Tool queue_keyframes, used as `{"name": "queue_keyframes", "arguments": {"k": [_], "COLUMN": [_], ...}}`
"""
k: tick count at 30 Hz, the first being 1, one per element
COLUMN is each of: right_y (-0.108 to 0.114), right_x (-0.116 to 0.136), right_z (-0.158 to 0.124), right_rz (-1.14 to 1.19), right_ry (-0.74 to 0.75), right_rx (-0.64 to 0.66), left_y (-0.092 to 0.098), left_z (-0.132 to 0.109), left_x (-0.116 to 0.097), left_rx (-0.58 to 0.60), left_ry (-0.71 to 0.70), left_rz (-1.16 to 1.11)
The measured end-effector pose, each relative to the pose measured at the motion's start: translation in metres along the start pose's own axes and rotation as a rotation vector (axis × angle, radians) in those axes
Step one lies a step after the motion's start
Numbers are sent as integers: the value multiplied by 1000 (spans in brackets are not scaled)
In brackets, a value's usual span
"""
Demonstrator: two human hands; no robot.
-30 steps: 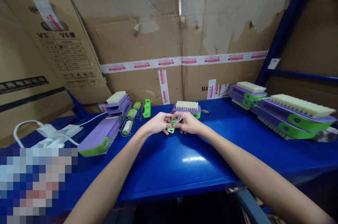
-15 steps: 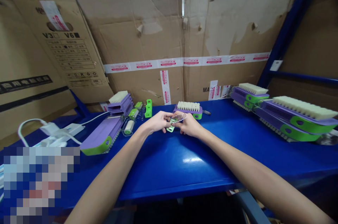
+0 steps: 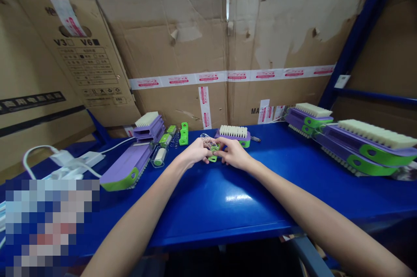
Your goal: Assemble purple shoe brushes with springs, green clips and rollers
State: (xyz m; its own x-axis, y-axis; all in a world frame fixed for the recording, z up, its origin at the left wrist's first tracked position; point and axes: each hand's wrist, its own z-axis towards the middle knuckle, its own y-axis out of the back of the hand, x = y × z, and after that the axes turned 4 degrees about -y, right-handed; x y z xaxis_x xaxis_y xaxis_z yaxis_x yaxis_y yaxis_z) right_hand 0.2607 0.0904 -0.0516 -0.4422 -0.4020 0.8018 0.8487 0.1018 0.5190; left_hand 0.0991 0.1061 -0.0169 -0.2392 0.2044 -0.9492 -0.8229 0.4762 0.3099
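Green plastic piece (image 3: 213, 159) over blue table (image 3: 241, 211), pinched between fingertips of left hand (image 3: 196, 151) and right hand (image 3: 235, 152); metal coil spring (image 3: 208, 139) at its far end (can't tell if attached). Purple-green brush (image 3: 233, 137) behind hands, bristles up.

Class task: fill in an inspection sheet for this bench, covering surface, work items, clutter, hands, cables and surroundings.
Surface: glossy blue tabletop; the picture's lower-left corner is pixelated.
Work items: green part and metal spring, at the hands.
Clutter: purple-and-green brushes at left, centre and right; green holed piece, left of centre.
Hands: left hand pinches the green part; right hand touches it, grip partly hidden.
Cables: white cables by a power strip, left.
Surroundings: taped cardboard behind; blue metal frame, right.
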Motion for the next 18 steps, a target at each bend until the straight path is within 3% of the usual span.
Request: {"name": "queue_keyframes", "arguments": {"k": [4, 8, 18], "right_y": [1, 1, -4], "right_x": [4, 9, 10], "right_z": [0, 1, 4], "right_rz": [145, 238, 403], "right_ry": [-89, -147, -217], "right_rx": [53, 52, -64], "left_y": [-3, -2, -1], "left_z": [-1, -1, 2], "left_x": [-2, -6, -2], "left_rx": [-78, -82, -60], "left_ry": [61, 85, 89], "left_rz": [-41, -32, -17]}}
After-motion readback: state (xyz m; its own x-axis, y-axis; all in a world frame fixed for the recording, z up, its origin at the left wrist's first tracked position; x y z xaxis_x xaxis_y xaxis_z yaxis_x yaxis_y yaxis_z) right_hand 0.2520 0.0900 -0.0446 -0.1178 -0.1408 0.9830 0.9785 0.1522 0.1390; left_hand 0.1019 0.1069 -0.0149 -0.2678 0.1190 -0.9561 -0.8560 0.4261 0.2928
